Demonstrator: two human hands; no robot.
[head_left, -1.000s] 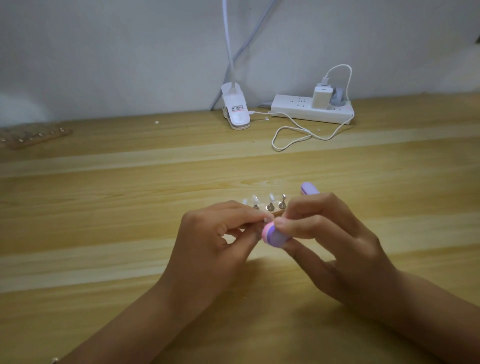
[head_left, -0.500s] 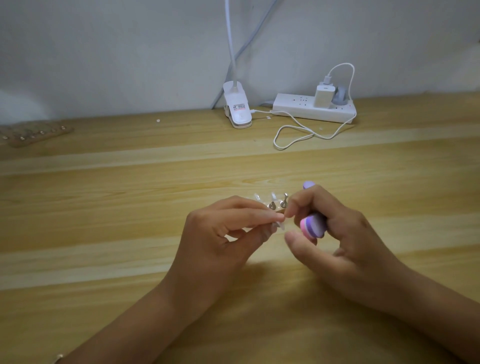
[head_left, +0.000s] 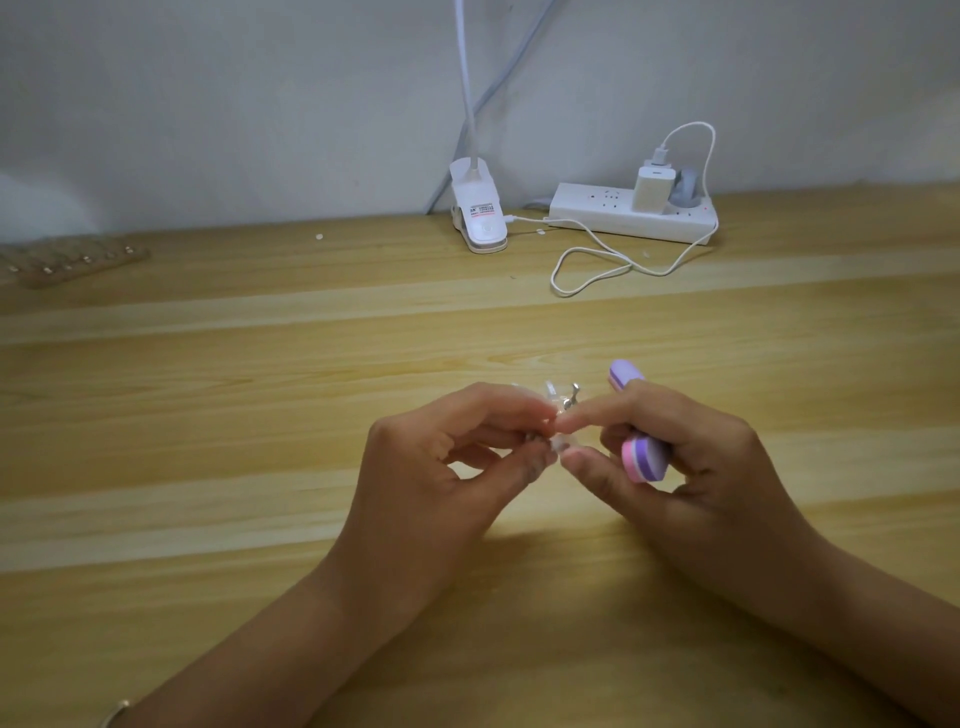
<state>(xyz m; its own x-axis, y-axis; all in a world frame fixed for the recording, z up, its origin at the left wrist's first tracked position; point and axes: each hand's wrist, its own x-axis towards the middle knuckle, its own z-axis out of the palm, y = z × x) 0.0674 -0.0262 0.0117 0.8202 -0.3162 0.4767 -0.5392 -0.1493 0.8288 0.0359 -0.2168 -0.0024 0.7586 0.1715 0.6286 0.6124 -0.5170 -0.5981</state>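
My left hand (head_left: 447, 467) pinches a small clear nail tip (head_left: 560, 443) between thumb and forefinger, just above the wooden table (head_left: 208, 415). My right hand (head_left: 685, 457) holds a purple and pink nail buffer block (head_left: 641, 452) under its curled fingers, while its thumb and forefinger also touch the clear tip. Behind the fingertips, a small stand (head_left: 563, 395) with clear tips on metal pegs is partly hidden.
A white clip lamp (head_left: 478, 218) stands at the back by the wall. Beside it a white power strip (head_left: 631, 213) with a charger and looped white cable (head_left: 597, 265). Another wooden strip with pegs (head_left: 72, 260) lies at the far left.
My right hand has shifted the buffer block away from the tip and into its curled fingers; its thumb and forefinger now meet my left hand's fingertips at the clear tip.
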